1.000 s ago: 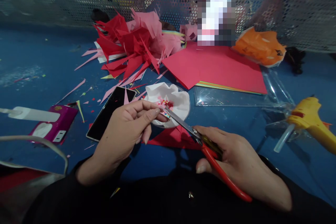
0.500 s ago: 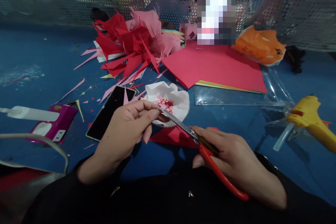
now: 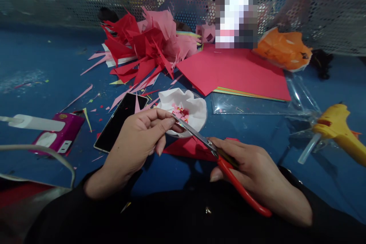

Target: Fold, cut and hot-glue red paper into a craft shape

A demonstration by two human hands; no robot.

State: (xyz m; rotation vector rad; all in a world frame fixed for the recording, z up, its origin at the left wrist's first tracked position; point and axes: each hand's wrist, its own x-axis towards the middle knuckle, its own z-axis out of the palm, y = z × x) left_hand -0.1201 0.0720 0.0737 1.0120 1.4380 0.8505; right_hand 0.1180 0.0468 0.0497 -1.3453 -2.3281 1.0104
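Currently | my right grip [image 3: 254, 171] is wrapped round the scissors [image 3: 197, 134], blades slanting above the bowl [image 3: 200, 106] | my left grip [image 3: 143, 133] is pinched by their tips, on what, if anything, I can't tell | scraps [image 3: 183, 113] in the bowl, phone [image 3: 116, 131] left of it on the counter [image 3: 57, 68]

Scraps [image 3: 183, 113] in dish [image 3: 200, 113] (phone [image 3: 119, 117] at left)

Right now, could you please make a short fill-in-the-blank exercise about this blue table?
The right hand grips metal scissors whose most visible handle is ____.
The left hand partly hides the round bowl lined with ____ paper.
In this view, the yellow plastic glue gun lies to the bowl's ____.

Missing words: red; white; right.
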